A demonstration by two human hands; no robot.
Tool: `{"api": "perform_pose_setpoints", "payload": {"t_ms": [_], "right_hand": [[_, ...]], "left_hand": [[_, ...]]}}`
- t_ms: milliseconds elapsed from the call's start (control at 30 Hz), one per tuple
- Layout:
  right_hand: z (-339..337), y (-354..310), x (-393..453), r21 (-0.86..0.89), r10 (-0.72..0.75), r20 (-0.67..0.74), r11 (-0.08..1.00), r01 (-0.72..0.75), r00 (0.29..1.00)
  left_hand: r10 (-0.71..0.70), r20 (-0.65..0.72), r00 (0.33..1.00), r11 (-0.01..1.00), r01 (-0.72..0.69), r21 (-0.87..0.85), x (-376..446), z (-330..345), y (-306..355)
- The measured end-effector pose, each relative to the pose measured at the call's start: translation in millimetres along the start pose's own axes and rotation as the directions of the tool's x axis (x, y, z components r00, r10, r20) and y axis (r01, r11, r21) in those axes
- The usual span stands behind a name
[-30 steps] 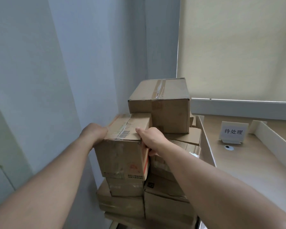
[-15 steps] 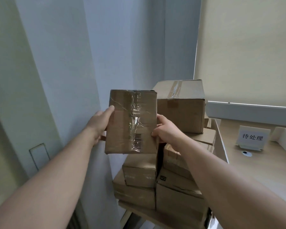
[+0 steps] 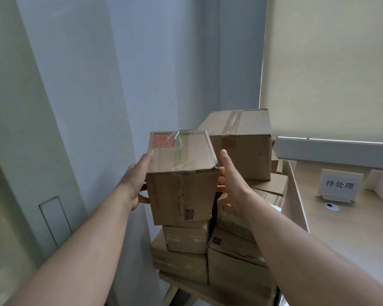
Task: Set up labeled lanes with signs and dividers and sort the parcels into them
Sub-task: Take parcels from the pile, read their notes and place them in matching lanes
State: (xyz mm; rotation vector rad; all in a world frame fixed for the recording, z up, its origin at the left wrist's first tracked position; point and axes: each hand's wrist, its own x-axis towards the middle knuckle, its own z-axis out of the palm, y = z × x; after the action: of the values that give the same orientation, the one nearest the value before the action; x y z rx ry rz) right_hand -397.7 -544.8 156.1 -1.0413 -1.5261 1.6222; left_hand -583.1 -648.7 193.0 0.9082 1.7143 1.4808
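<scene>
Holding one parcel up between both hands

Gripping it from either side, the person has a small cardboard parcel [image 3: 181, 177] lifted clear in front of the stack of boxes [image 3: 228, 246]. Left hand [image 3: 135, 184] clasps the parcel's left face, thumb lying up along the top edge, fingers tucked round the far side. Right hand [image 3: 231, 184] presses the right face, thumb pointing up, fingers curled behind the box. A red square code sits at the parcel's top left corner, clear tape runs across the top, and a small dark label shows low on the near face. Just behind and to the right, a larger taped box [image 3: 245, 146] tops the pile. Further right, a pale wooden table [image 3: 345, 235] carries a white divider [image 3: 296, 195] along its left edge and a white sign [image 3: 340, 185] printed 待处理, with a small round disc [image 3: 331, 206] just before it. Grey-blue walls fill the left; a cream roller blind [image 3: 332, 67] covers the window.
</scene>
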Motion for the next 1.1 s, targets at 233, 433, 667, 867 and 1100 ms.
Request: {"api": "perform_pose_setpoints", "payload": {"t_ms": [233, 433, 667, 867, 1100], "right_hand": [[-8.1, -11.9, -3.2, -0.11, -0.106, 0.027, 0.988, 0.108, 0.994], [-15.0, 5.0, -10.1, -0.072, 0.022, 0.02, 0.997, -0.021, 1.0], [-7.4, 1.7, -9.5, -0.23, 0.059, -0.017, 0.971, -0.061, 0.998], [-9.9, 4.5, -14.4, -0.132, -0.039, 0.077, 0.99, 0.049, 0.996], [-8.8, 9.2, -16.9, -0.179, -0.089, 0.067, 0.979, 0.1, 0.994]], "left_hand": [[0.022, 0.033, 0.999, 0.998, -0.02, -0.057, 7.8, 2.6, -10.5], [-0.141, 0.042, 0.989, 0.988, 0.143, -0.063, 9.3, -0.8, -31.1], [-0.199, 0.085, 0.976, 0.976, 0.19, 0.101, 7.3, 5.8, -35.1], [0.022, 0.099, 0.995, 0.996, -0.013, -0.092, 7.4, -3.2, -46.6], [0.053, 0.056, 0.997, 0.995, -0.048, -0.089, 1.9, -0.9, -58.8]]}}
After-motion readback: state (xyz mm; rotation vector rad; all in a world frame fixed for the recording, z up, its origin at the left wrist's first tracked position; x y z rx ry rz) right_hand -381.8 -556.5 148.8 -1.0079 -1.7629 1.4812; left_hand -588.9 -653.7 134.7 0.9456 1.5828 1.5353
